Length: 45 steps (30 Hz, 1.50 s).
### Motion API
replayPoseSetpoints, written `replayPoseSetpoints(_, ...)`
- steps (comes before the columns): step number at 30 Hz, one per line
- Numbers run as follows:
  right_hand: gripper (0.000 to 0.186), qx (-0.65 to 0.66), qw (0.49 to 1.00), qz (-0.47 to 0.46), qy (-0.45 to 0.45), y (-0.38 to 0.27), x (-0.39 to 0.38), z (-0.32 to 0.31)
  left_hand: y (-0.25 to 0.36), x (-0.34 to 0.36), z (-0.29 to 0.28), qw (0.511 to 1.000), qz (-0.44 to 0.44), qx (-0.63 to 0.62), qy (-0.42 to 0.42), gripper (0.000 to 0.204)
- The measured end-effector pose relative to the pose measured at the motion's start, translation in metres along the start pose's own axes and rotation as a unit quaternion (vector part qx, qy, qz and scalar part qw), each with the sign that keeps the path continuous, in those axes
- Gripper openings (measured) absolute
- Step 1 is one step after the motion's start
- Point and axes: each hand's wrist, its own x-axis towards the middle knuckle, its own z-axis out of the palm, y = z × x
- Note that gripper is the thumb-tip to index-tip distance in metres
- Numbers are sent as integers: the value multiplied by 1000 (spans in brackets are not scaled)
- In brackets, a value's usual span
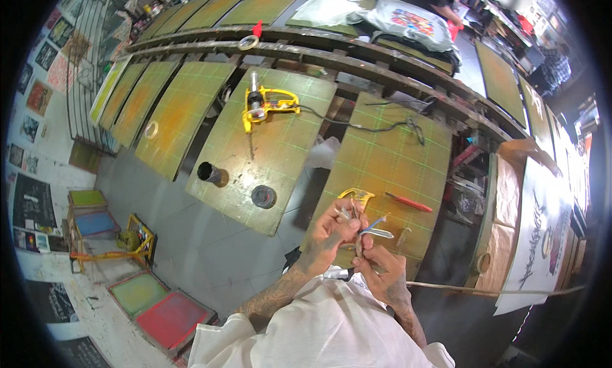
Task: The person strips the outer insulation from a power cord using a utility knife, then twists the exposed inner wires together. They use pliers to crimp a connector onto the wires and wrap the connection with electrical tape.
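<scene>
Two flat boards with green grid lines occupy the frame, the centre board (287,154) and the right-hand board (382,167); a yellow power tool (257,113) lies on the centre board, upper centre of the frame, its black cord (331,121) running across to the right-hand board; the left hand (335,229) and the right hand (382,270) are at lower centre, near each other, each with thumb and fingers pinched on the wires; a red slim implement (409,202) lies right of the hands; a yellow curved part (358,194) lies just beyond the left hand; a black tube (211,173) and a dark round part (263,196) stand at the centre board's near end; the wires (376,224), one blue, project between the fingertips at lower centre.
</scene>
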Motion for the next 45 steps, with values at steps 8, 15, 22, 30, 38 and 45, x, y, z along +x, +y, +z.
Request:
replayPoseSetpoints(8, 19, -61, 989, 36, -127, -43, 23, 1, 27, -17, -20, 994, -74, 64, -47, 32)
replayPoseSetpoints(15, 71, -7, 1000, -4, 2, -53, 41, -10, 23, 9, 1, 994, -52, 88, -37, 27)
replayPoseSetpoints(22, 78, -163, 976, -5, 143, -27, 29, 6, -8, 39, 7, 984, -69, 155, -47, 25)
replayPoseSetpoints(30, 66, -235, 932, -78, 265, 7, 10, -22, -30, 34, 51, 970, -215, -2, -116, 38)
replayPoseSetpoints(38, 53, -389, 842, -186, 324, 12, -6, -67, -37, 39, 74, 920, -234, -179, -260, 46)
replayPoseSetpoints(45, 49, -400, 836, -227, 298, -4, -14, -86, -61, 62, 78, 910, -304, -34, -280, 42)
